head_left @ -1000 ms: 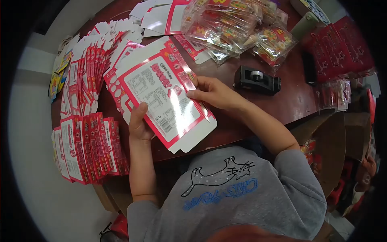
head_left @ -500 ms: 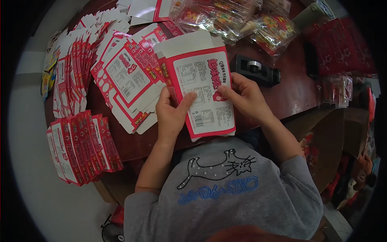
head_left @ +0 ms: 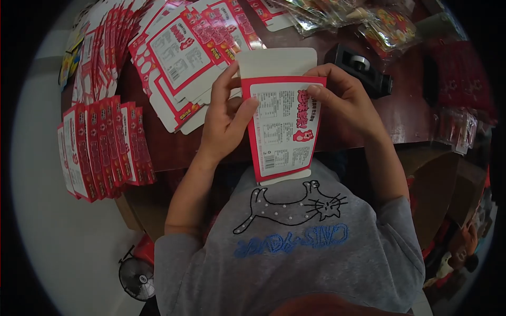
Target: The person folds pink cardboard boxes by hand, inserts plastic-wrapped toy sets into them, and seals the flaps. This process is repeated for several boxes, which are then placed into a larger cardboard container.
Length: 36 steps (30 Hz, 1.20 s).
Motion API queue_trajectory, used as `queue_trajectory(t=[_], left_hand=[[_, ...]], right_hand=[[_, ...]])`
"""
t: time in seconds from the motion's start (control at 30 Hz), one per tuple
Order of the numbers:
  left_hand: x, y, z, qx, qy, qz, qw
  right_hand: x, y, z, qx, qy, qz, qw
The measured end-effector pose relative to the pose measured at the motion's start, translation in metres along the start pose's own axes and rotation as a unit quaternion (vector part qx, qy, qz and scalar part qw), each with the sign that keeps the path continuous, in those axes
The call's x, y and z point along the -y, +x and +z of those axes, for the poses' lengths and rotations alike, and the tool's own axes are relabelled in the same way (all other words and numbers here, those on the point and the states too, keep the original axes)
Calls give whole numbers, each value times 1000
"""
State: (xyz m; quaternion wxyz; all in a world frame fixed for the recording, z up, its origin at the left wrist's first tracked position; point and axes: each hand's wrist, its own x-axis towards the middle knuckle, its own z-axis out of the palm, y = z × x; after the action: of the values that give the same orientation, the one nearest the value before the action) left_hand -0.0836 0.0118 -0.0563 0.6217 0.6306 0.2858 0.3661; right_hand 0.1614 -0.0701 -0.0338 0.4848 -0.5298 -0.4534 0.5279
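Observation:
A red and white printed carton (head_left: 282,134), with a pale top flap standing up, is held in front of my grey shirt. My left hand (head_left: 227,118) grips its left edge, thumb on the front and fingers at the side. At the upper right edge, my right hand (head_left: 350,100) pinches the carton with the thumb on the printed face; part of its fingers is hidden behind the panel. Left of my left hand lies a pile of flat cartons (head_left: 176,55) in the same print. A black tape dispenser (head_left: 358,69) stands on the table just beyond my right hand.
Upright rows of cartons (head_left: 105,58) fill the table's left side, and a fanned stack (head_left: 103,150) overhangs its front left edge. Clear plastic packs (head_left: 392,29) lie at the back right, with more plastic packets (head_left: 457,129) at the right. A fan (head_left: 137,278) stands below left.
The carton's front now looks narrower, its left side panel turned out of sight. My right hand has moved up to its top right corner. The whole view has shifted.

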Motion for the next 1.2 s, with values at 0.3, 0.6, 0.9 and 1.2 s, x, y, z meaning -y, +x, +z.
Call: queue_trajectory(t=[0.3,0.6,0.9,1.2], left_hand=[[1,-11,-17,-23,45,-2,999],[-40,-19,-13,-51,50,-105,992],[-31,-19,-24,89,80,10,993],[-22,-1,-118,-140,102,-157,972]], right_hand=[[-8,-11,25,-55,-91,-149,983],[15,-12,35,-28,-103,-61,992],[14,-24,12,42,-107,-63,991],[15,2,-181,-200,-565,-320,734]])
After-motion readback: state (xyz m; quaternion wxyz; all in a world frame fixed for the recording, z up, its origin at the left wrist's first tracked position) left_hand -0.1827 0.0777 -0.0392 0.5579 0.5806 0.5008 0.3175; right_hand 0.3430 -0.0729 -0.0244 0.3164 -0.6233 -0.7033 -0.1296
